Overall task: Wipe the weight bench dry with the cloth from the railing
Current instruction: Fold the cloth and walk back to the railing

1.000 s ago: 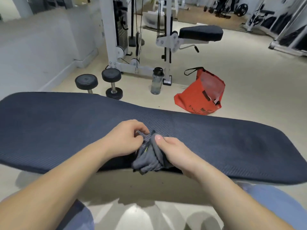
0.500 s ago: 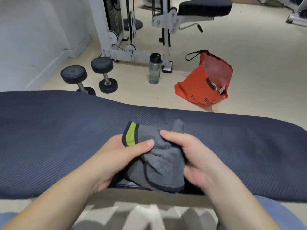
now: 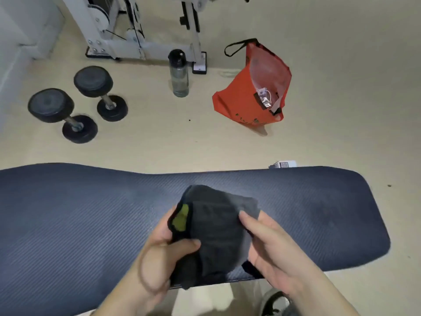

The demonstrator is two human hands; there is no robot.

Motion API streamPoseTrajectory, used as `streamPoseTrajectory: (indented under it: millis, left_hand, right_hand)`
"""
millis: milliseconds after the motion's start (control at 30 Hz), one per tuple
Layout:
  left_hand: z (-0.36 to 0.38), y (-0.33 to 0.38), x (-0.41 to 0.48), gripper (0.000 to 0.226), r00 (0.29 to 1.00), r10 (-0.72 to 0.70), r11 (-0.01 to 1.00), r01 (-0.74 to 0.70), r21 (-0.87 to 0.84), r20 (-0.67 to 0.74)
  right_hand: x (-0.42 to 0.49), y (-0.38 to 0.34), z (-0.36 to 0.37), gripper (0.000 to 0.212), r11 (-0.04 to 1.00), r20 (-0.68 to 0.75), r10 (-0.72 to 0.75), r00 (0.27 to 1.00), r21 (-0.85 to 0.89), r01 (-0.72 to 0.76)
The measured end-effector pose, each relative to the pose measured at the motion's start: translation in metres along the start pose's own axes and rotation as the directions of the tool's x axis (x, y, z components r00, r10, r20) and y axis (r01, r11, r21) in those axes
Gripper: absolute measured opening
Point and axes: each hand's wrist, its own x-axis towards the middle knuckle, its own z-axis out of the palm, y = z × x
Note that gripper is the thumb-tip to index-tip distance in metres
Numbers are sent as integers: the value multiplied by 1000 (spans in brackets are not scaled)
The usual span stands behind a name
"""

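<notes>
upper left: two black dumbbells [image 3: 77,103] on floor | top centre: white machine frame [image 3: 127,30], water bottle [image 3: 179,73] beside its foot | upper right: orange bag [image 3: 255,87]

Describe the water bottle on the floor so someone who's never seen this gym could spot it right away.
Look past the bench to the white machine on the far floor. The bottle stands upright right at its base, between the dumbbells and the orange bag. It is the only clear, tall thing there, with a black cap.

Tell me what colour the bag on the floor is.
The bag is orange-red, seen in the head view.
</notes>
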Motion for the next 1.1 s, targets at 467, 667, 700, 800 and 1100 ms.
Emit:
streamPoseTrajectory:
  millis: [467, 667, 700, 800, 1100]
  left_hand:
    - [357, 241, -209, 16, 973, 142, 902, -203, 381, 180]
    - [448, 265, -255, 19, 919, 7, 938, -143, 316, 395]
    - [460, 264, -258, 27, 914, -28, 947, -106, 304, 405]
    - [493, 249, -265, 32, 901, -137, 945, -7, 328, 413]
    - [574, 130, -337, 43, 616, -512, 718, -75, 692, 598]
  right_hand:
    - [-335, -335, 79, 32, 946, -217, -279, 936, -231, 228]
    - [-429, -383, 72, 25, 917, -281, -391, 876, -204, 344]
    - [-437, -380, 69, 23, 907, -344, -416, 842, -226, 356]
    - [-459, -359, 51, 24, 846, -631, -531, 566, -436, 307]
    - [-600, -245, 17, 63, 847, -799, -440, 409, -220, 483]
